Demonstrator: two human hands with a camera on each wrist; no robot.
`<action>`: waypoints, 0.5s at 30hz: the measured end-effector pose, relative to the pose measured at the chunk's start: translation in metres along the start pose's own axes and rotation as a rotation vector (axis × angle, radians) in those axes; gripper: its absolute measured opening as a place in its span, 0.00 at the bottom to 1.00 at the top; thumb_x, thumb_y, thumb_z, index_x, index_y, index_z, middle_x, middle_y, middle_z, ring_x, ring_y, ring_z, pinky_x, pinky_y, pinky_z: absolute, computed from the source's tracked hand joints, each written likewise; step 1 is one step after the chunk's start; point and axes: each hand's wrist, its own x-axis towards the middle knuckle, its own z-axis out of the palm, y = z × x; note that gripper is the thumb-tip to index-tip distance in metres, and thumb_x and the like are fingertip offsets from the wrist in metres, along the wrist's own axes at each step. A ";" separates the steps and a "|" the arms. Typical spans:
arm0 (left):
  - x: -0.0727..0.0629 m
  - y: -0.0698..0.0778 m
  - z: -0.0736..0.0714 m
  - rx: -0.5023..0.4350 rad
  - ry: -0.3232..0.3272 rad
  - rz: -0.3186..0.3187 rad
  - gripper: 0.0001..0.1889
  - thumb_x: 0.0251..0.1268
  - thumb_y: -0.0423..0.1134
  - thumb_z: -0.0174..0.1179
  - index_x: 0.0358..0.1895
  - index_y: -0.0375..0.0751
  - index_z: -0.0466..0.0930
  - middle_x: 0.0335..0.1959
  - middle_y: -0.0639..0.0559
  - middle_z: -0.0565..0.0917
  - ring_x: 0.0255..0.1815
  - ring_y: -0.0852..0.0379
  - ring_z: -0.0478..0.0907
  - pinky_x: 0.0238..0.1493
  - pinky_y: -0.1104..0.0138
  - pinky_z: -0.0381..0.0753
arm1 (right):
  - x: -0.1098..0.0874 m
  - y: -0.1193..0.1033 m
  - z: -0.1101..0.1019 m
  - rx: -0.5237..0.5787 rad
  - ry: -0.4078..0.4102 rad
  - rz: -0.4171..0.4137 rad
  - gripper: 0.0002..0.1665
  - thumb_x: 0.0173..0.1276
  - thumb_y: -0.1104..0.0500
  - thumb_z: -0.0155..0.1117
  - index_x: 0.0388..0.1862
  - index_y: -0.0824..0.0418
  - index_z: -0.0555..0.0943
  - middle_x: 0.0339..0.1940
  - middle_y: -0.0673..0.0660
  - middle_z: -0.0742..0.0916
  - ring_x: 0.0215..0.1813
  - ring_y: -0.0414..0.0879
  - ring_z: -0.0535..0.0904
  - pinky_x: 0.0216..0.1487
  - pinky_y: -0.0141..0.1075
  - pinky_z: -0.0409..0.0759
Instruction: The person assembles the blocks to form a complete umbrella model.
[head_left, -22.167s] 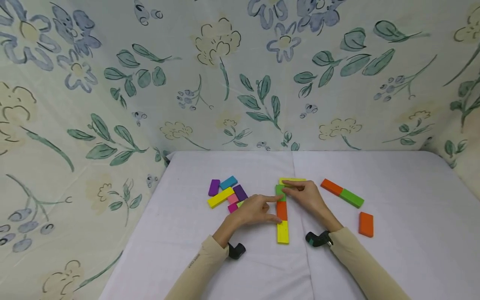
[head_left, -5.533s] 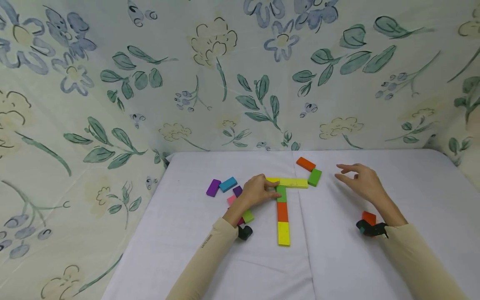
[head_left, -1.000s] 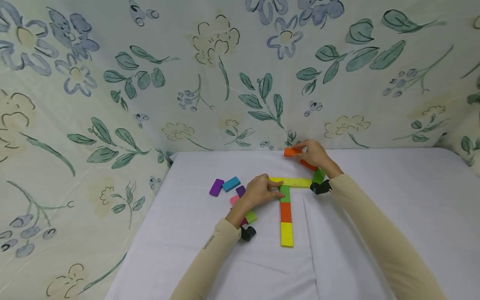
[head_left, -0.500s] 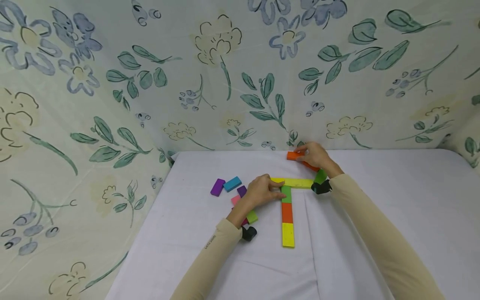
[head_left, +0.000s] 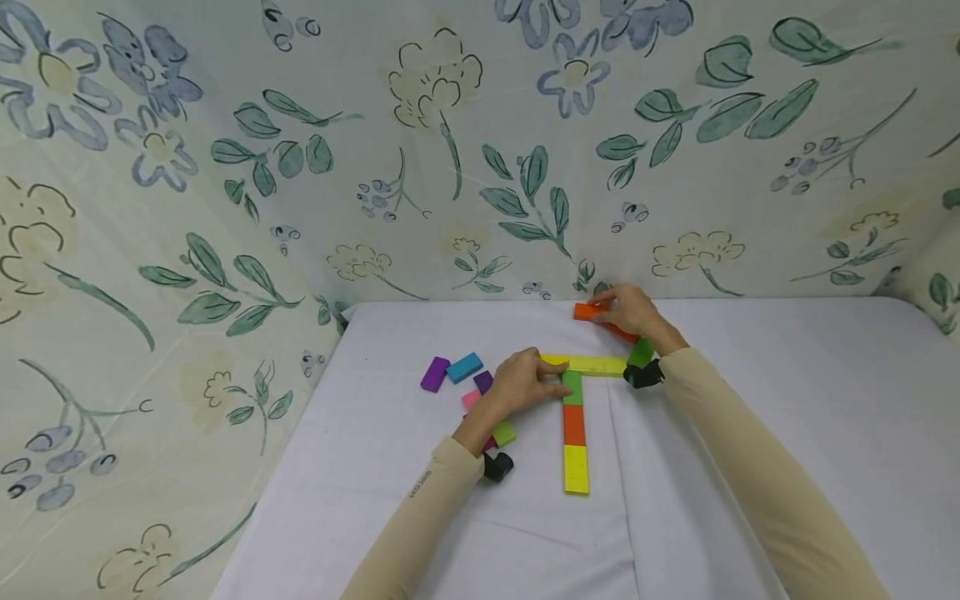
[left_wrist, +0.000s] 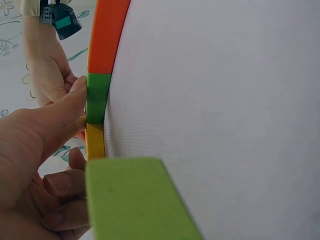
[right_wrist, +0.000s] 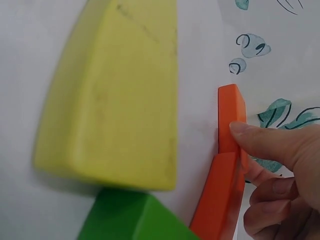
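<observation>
In the head view my right hand point(head_left: 630, 310) pinches an orange block point(head_left: 587, 312) at the back of the table, thumb on one side. Its near end meets a second orange block point(right_wrist: 215, 197), angled toward a green block point(head_left: 641, 352) beside the yellow crossbar point(head_left: 596, 366). My left hand point(head_left: 521, 383) rests at the crossbar's junction with a column of a green block point(head_left: 572, 387), an orange block point(head_left: 574, 425) and a yellow block point(head_left: 576, 469). The left thumb touches the green block's edge, the index fingertip lies by the yellow, and the other fingers curl beneath.
Left of the column lie loose blocks: purple point(head_left: 435, 374), blue point(head_left: 464, 367), dark purple point(head_left: 483, 382), pink point(head_left: 470, 400) and lime point(head_left: 503, 433), partly under the left forearm. A white cloth point(head_left: 337, 500) covers the table; a floral curtain point(head_left: 420, 167) hangs right behind its back edge.
Over the longer span, a yellow block left the pile for the crossbar, and the orange-green pair moved to its right end. The right hand brought the lone orange block to the back. The last half second shows little motion.
</observation>
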 end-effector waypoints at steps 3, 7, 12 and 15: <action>0.000 0.001 0.000 -0.001 -0.001 -0.002 0.26 0.60 0.57 0.74 0.63 0.61 0.83 0.31 0.54 0.69 0.31 0.60 0.65 0.32 0.72 0.60 | -0.001 0.003 -0.002 0.006 0.002 -0.020 0.22 0.71 0.61 0.70 0.63 0.62 0.84 0.65 0.69 0.81 0.61 0.61 0.71 0.69 0.58 0.69; 0.000 0.001 0.000 0.002 0.003 0.003 0.26 0.60 0.57 0.74 0.63 0.61 0.83 0.31 0.54 0.68 0.31 0.60 0.65 0.32 0.72 0.59 | -0.006 0.009 -0.009 0.018 -0.001 -0.074 0.24 0.73 0.59 0.68 0.66 0.61 0.82 0.66 0.69 0.80 0.64 0.64 0.72 0.69 0.62 0.71; 0.001 -0.001 0.001 0.015 0.015 0.011 0.27 0.59 0.57 0.74 0.62 0.61 0.83 0.30 0.54 0.68 0.31 0.61 0.65 0.32 0.72 0.59 | -0.018 0.024 -0.020 0.003 0.005 -0.090 0.25 0.77 0.53 0.65 0.69 0.58 0.80 0.69 0.69 0.76 0.58 0.63 0.73 0.56 0.54 0.79; 0.001 -0.001 0.002 0.015 0.019 0.012 0.27 0.59 0.57 0.74 0.62 0.61 0.83 0.30 0.54 0.67 0.30 0.61 0.64 0.32 0.72 0.58 | -0.028 0.032 -0.027 0.016 -0.015 -0.059 0.27 0.76 0.49 0.65 0.71 0.55 0.79 0.69 0.67 0.75 0.53 0.59 0.72 0.46 0.44 0.77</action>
